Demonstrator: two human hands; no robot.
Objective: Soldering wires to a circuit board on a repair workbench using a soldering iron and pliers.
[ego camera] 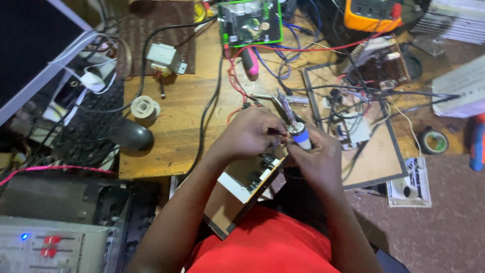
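Head view looks straight down at a cluttered wooden counter (166, 126), with both hands meeting over a circuit board (250, 189) that's propped up at a tilt near the counter's edge. Left hand (250, 132) has a narrow pinch grip on a small dark part with a wire (275, 132), right up against the tool tip. Right hand (318, 156) is wrapped around a soldering iron (298, 130) with a blue-and-white collar, metal end pointing up and away from the person. Hands are basically touching each other.

Around them: a solder spool (145, 107) off to the left, a computer mouse (132, 134) just below it, and a small transformer (162, 54) further back. An orange multimeter (371, 15) sits at the far edge, and a green-rimmed package (250, 23) is left of it. Roll of tape (434, 142) well to the right. Tangle of red, blue and black wires everywhere.
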